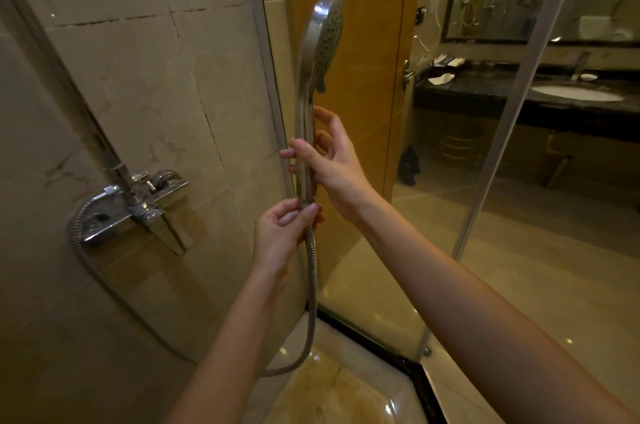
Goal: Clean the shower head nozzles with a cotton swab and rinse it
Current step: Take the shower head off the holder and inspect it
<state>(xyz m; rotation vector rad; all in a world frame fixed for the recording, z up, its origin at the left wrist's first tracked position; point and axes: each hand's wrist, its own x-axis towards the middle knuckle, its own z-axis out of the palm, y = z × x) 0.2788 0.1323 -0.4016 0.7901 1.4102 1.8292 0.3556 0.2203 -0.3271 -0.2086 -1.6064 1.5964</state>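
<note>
Shower head [323, 39] upright, nozzles facing right. Right hand [332, 164] grips handle to steady it; left hand [284, 226] pinches top of hose [312, 257], prob. twisting the joint.

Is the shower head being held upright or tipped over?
Upright: the shower head stands above its handle, which the right hand grips, while the left hand pinches the hose just below.

At frame centre the right hand [332, 160] grips the handle of an upright chrome shower head [320, 42], nozzle face turned right. Just below, the left hand [282, 233] pinches the hose nut — the metal hose [313, 285] loops down-left to the wall mixer tap [138, 209].
</note>
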